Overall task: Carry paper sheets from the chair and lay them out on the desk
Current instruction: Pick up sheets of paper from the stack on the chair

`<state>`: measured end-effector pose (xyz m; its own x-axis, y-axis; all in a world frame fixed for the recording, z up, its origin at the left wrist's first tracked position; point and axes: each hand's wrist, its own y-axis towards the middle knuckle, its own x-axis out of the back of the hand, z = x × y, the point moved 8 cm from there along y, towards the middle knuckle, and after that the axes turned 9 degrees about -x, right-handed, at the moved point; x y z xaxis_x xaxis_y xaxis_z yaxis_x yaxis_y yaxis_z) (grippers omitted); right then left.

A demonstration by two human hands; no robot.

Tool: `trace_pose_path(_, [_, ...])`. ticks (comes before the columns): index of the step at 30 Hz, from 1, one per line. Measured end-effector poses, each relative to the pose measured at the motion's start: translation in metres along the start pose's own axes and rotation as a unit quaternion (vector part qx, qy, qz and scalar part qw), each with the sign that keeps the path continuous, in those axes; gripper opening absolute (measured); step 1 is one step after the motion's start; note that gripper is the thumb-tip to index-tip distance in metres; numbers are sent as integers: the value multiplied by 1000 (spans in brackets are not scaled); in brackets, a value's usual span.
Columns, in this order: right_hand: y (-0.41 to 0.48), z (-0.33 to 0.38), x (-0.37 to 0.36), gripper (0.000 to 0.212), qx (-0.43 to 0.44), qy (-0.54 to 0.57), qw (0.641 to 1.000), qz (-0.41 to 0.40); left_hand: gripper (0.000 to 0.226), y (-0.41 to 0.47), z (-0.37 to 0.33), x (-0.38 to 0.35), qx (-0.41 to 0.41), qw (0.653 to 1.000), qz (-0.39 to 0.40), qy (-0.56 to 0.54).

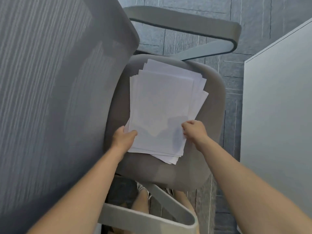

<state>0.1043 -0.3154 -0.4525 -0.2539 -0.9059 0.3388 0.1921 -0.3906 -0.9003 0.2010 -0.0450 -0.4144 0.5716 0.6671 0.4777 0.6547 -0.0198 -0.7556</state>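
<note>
Left hand [124, 136] grips the stack [162, 102] at its near-left corner, thumb on top and fingers seemingly underneath. Right hand [194, 129] pinches the near-right edge with curled fingers; how many sheets it holds, I cannot tell. The stack lies fanned mid-seat [214, 102]. Judged best: lift level with both hands, so loose lower sheets don't slide off the seat.

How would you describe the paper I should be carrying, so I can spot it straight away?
Start at the grey office chair with the mesh backrest and look down at its padded seat. A loose, fanned stack of paper lies there, the left hand and right hand gripping its near edge. It is the only white thing on the grey cushion.
</note>
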Motion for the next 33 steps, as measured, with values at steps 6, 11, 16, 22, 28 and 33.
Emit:
trace_pose_path(6, [-1,6,-11,17,8,-6,997,-79,38,6,9,-15,-21,997,-28,63])
trace_pose_path(11, [-3,11,-13,28,25,-14,994,-105,50,20,12,-17,6,996,-9,85])
trace_pose_path(16, [-6,12,-15,36,36,-39,993,-107,55,26,11,-22,11,995,4,96])
trace_pose_path(22, [-11,17,-10,9,52,44,991,-111,62,18,17,-26,3,992,12,124])
trace_pose_path(28, [-33,26,-30,36,116,-165,969,-144,60,10,15,-34,3,986,25,166])
trace_pose_path(33, [-38,28,-31,22,127,-51,982,-130,61,13,17,-37,10,985,27,168])
